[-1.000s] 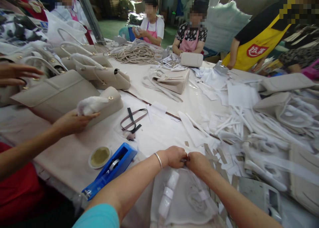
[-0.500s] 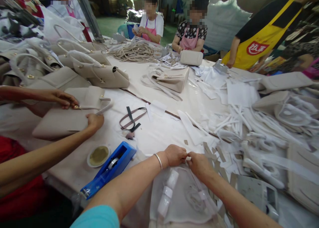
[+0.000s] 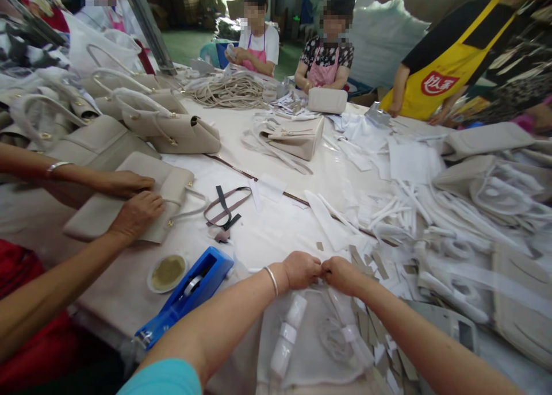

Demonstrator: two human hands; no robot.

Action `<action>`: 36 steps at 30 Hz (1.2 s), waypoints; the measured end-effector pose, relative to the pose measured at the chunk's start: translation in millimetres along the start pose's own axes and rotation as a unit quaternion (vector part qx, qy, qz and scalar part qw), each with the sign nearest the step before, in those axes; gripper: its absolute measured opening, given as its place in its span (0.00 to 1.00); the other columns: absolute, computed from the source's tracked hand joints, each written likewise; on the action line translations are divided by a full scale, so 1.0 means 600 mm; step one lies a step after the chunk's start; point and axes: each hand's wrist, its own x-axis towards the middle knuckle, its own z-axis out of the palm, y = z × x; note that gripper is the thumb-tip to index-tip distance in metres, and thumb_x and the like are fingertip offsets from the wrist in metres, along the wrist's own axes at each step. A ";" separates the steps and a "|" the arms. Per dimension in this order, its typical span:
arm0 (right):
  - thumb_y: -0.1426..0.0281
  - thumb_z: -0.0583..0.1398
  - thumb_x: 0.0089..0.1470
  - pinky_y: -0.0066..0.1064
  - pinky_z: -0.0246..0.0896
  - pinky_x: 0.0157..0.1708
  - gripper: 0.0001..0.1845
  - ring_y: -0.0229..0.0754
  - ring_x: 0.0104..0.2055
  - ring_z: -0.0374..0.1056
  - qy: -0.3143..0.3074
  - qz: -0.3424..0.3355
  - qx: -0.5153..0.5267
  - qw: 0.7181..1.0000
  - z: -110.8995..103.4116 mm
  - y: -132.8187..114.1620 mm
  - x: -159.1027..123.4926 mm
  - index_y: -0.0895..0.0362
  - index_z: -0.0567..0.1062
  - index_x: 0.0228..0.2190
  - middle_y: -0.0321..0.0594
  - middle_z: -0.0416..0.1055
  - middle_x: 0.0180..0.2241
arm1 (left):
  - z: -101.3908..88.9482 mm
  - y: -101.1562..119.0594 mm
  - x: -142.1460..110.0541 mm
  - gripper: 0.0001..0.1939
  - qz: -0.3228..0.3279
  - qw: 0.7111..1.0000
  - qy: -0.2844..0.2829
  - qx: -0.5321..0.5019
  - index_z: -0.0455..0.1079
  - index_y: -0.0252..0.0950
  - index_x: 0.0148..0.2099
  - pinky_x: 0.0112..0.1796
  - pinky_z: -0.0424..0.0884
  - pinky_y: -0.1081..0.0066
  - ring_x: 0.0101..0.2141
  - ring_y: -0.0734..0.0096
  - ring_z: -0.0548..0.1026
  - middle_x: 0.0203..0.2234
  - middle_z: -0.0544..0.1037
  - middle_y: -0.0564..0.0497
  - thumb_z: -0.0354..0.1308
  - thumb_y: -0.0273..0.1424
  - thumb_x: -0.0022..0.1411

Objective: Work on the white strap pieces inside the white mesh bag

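- Fingers of left hand (image 3: 304, 269) and right hand (image 3: 344, 275) are curled in and meet knuckle to knuckle, pinched together on something small at the top edge of a plastic-wrapped bag (image 3: 319, 340); what sits between the fingertips is hidden.
- Left wrist carries a thin silver bangle (image 3: 271, 280).
- Plastic-wrapped bag lies flat on the desk (image 3: 276, 228) right under both hands, at the near edge; white padded strips show through the film.
- Blue tape dispenser (image 3: 185, 297) lies just left of the left forearm, tilted, with a small round dish (image 3: 167, 272) of yellowish paste touching its far side.
- Dark strap loop (image 3: 226, 206) lies beyond the dispenser, apart from the hands.
- Heap of white foam strips and paper scraps (image 3: 409, 222) covers the desk to the right of the right hand.
- Co-worker at the left presses both hands (image 3: 131, 202) on a flat beige handbag (image 3: 129, 202).
- More beige handbags (image 3: 172, 127) stand in a row behind it; one more (image 3: 297, 136) sits mid-desk.
- Three seated people and one in a yellow apron (image 3: 444, 76) are at the far side.
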 end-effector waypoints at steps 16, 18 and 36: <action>0.75 0.60 0.41 0.23 0.52 0.24 0.09 0.34 0.24 0.60 -0.067 -0.090 0.170 0.979 0.013 0.074 0.063 0.59 0.81 0.26 0.29 0.69 0.19 | 0.015 -0.006 -0.006 0.06 0.063 0.997 0.033 0.037 0.72 0.39 0.40 0.35 0.69 0.70 0.34 0.70 0.74 0.36 0.77 0.51 0.53 0.30 0.65; 0.74 0.60 0.40 0.23 0.53 0.24 0.08 0.33 0.23 0.59 -0.085 -0.093 0.226 0.966 0.015 0.080 0.065 0.59 0.81 0.24 0.28 0.67 0.18 | 0.009 -0.002 -0.008 0.07 0.072 0.995 0.036 0.053 0.71 0.38 0.42 0.36 0.69 0.69 0.34 0.70 0.73 0.38 0.76 0.51 0.52 0.29 0.65; 0.75 0.59 0.42 0.25 0.60 0.32 0.12 0.37 0.29 0.67 0.014 -0.088 0.352 0.932 0.020 0.102 0.039 0.59 0.82 0.30 0.34 0.76 0.26 | -0.022 0.031 -0.009 0.09 0.121 0.979 0.076 0.143 0.66 0.37 0.33 0.30 0.63 0.67 0.32 0.67 0.67 0.29 0.70 0.50 0.50 0.30 0.68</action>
